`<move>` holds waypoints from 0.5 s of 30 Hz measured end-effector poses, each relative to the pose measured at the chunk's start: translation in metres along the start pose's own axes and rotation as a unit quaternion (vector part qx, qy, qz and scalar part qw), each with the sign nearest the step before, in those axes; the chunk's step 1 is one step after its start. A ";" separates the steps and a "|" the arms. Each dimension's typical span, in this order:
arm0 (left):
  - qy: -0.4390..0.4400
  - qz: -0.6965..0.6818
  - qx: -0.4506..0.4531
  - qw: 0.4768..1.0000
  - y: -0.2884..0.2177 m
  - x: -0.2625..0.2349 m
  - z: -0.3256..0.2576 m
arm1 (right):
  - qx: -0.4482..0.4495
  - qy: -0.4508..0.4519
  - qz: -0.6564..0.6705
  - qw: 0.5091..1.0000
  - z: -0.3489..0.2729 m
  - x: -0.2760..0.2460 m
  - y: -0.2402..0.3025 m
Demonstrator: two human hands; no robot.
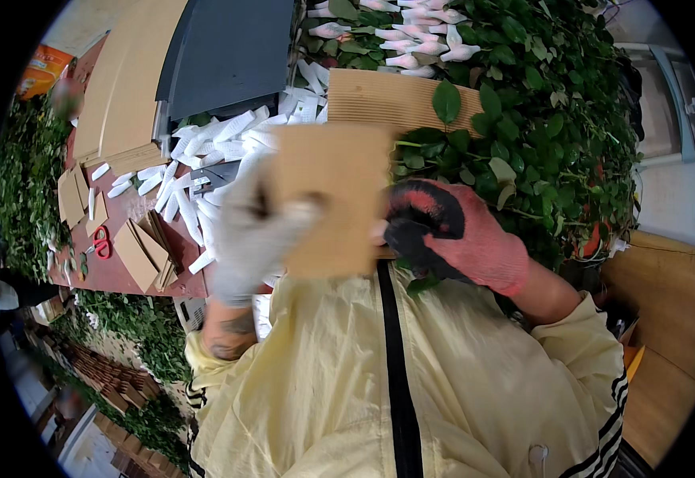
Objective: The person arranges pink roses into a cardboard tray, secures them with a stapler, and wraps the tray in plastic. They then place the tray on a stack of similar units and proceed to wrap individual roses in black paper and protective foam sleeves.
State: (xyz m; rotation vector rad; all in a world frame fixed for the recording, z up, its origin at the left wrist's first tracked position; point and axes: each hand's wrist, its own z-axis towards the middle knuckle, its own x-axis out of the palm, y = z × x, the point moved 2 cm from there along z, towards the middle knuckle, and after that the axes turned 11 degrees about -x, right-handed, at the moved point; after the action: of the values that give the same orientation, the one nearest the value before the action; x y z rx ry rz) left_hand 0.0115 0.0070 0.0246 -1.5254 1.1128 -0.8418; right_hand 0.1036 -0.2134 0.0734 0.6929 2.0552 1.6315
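Note:
My left hand (252,227), in a pale glove, holds a flat piece of brown cardboard (333,199) upright in front of my chest. Its thumb presses on the near face, and motion blurs both hand and card. Close by the card's right edge is my right hand (435,227) in a red glove with black palm and fingers. Those fingers are curled closed, and I cannot make out what is in them. Behind the card lies a corrugated cardboard sheet (403,99) with a leafy stem (446,102) across it.
White sleeves (232,127) lie heaped left of centre beside a dark panel (232,56) and large cardboard sheets (128,72). Red scissors (102,243) and small cardboard pieces (144,255) sit on the reddish table (184,275). Wrapped flower heads (423,36) and dense foliage (555,151) fill the far right.

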 end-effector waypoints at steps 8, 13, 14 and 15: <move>-0.012 0.296 0.213 0.931 -0.003 0.010 0.027 | 0.155 -0.085 -0.240 0.955 0.025 -0.040 -0.066; 0.152 0.500 0.285 0.804 0.014 0.051 0.020 | 0.013 -0.045 -0.465 0.884 0.010 -0.029 -0.086; 0.154 0.508 0.258 0.807 0.016 0.053 0.020 | -0.021 -0.018 -0.534 0.845 0.008 -0.031 -0.081; 0.160 0.513 0.254 0.805 0.016 0.055 0.020 | -0.027 -0.024 -0.571 0.820 0.013 -0.038 -0.072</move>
State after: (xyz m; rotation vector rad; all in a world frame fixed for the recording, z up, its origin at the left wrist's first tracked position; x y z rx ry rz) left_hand 0.0439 -0.0389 0.0029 -0.1959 1.5504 -0.5347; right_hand 0.1330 -0.2408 0.0010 -0.4991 1.7373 0.8936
